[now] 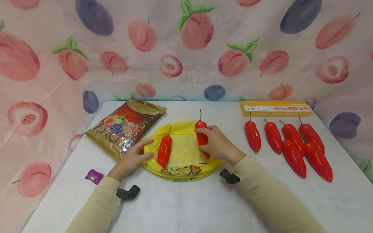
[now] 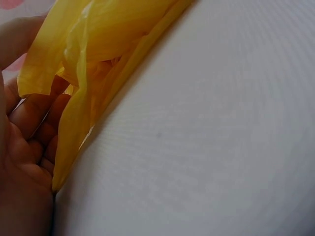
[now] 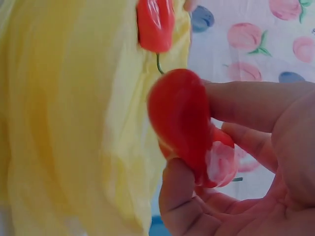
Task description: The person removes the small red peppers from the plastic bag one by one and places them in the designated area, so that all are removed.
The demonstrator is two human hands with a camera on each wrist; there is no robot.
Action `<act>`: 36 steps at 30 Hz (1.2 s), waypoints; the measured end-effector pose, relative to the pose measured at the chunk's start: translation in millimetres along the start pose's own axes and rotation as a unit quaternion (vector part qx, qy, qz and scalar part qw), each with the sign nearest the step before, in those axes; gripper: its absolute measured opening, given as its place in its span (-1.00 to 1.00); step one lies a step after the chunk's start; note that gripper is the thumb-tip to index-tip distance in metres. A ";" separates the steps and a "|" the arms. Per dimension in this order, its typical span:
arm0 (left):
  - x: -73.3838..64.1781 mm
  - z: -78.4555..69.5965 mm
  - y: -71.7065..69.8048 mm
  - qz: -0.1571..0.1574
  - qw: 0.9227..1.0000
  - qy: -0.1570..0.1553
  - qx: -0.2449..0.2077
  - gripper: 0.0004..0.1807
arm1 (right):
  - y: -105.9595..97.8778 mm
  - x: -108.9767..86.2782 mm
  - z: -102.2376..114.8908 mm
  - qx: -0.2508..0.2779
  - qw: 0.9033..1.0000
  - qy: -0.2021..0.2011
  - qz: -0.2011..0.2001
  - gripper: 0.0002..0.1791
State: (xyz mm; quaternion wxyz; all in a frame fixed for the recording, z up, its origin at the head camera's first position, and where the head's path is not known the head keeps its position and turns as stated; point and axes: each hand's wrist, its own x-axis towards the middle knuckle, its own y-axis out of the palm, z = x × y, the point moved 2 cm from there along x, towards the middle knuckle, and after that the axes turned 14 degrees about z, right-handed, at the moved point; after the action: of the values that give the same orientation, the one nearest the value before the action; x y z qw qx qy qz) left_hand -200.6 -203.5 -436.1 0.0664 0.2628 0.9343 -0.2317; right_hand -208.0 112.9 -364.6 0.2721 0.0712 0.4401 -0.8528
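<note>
A yellow plastic bag (image 1: 182, 142) lies flattened in the middle of the table. One glossy red chilli pepper (image 1: 164, 151) rests on its left part, stem pointing away. Over the bag's right part, my right hand (image 1: 217, 142) pinches a second red chilli pepper (image 3: 179, 115) between thumb and fingers, its stem also pointing away. At the bag's left edge is my left hand (image 1: 135, 158). The left wrist view shows its bent fingers (image 2: 37, 115) under the yellow plastic (image 2: 74, 123) and the thumb on the other side, holding the edge; part of the fingers is hidden.
Several red chilli peppers (image 1: 294, 158) lie at the right, in front of a yellow pasta box (image 1: 275, 109). A brown-gold packet with printed fruit (image 1: 126, 126) stands behind my left hand. A small purple wrapped piece (image 1: 94, 176) lies left. Fruit-patterned cloth (image 1: 198, 84) hangs behind the table.
</note>
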 end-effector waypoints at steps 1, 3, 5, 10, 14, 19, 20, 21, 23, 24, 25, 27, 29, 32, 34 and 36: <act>-0.1 0.0 0.1 0.000 1.000 0.000 -0.001 -0.36 | -2.7 -2.9 -2.7 0.001 1.000 0.003 -0.001 -0.29; -0.4 -0.3 0.1 0.000 1.000 -0.001 -0.001 -0.36 | -8.0 -8.7 -8.6 0.001 1.000 0.010 -0.004 -0.28; -0.7 -0.6 -0.3 -0.001 1.000 -0.002 0.003 -0.36 | -13.3 -14.2 -14.9 -0.003 1.000 0.016 -0.007 -0.28; -0.5 -0.9 -1.6 -0.003 1.000 -0.004 0.010 -0.35 | -25.8 -27.3 -29.6 -0.010 0.999 0.034 -0.018 -0.26; 1.9 0.1 -1.6 -0.002 1.000 -0.004 0.014 -0.34 | -35.0 -38.7 -43.6 -0.019 0.998 0.048 -0.021 -0.25; 1.7 -0.9 -1.7 -0.004 1.000 -0.007 0.015 -0.34 | -45.1 -53.8 -62.5 -0.028 0.997 0.068 -0.025 -0.20; 1.2 -1.3 -1.7 -0.004 1.000 -0.009 0.016 -0.34 | -46.7 -56.8 -66.1 -0.027 0.997 0.070 -0.027 -0.19; 0.7 -1.5 -1.5 -0.005 1.000 -0.009 0.017 -0.34 | -48.2 -59.9 -69.6 -0.028 0.997 0.073 -0.029 -0.18; 0.5 -1.4 -1.3 -0.005 1.000 -0.010 0.019 -0.34 | -50.8 -65.7 -77.1 -0.029 0.996 0.076 -0.033 -0.16; 0.5 -1.3 -1.0 -0.006 1.000 -0.010 0.020 -0.34 | -52.2 -68.5 -80.8 -0.030 0.996 0.077 -0.036 -0.15; 0.4 -1.2 -0.8 -0.005 1.000 -0.011 0.020 -0.35 | -53.5 -71.3 -84.6 -0.032 0.996 0.078 -0.038 -0.15; 0.5 -0.6 -0.5 -0.005 1.000 -0.012 0.022 -0.35 | -56.4 -77.0 -91.9 -0.038 0.995 0.079 -0.044 -0.12; 0.4 0.0 -0.4 -0.006 1.000 -0.016 0.022 -0.35 | -59.2 -82.7 -98.4 -0.039 0.995 0.081 -0.047 -0.11; 0.1 0.3 -0.4 -0.004 1.000 -0.012 0.018 -0.34 | -63.0 -92.0 -107.0 -0.039 0.994 0.080 -0.056 -0.07; -0.4 -0.1 -0.3 -0.004 1.000 -0.008 0.014 -0.35 | -65.4 -98.2 -112.6 -0.036 0.994 0.080 -0.062 -0.06; -0.9 -0.2 -0.4 -0.002 1.000 -0.004 0.013 -0.35 | -67.2 -103.6 -118.3 -0.036 0.994 0.080 -0.070 -0.04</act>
State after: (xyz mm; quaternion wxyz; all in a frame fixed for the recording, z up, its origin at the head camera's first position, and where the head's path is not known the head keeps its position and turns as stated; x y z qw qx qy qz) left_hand -200.0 -204.1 -435.5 0.0665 0.2610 0.9314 -0.2448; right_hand -170.2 279.1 -350.6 0.1780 0.0983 0.4952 -0.8447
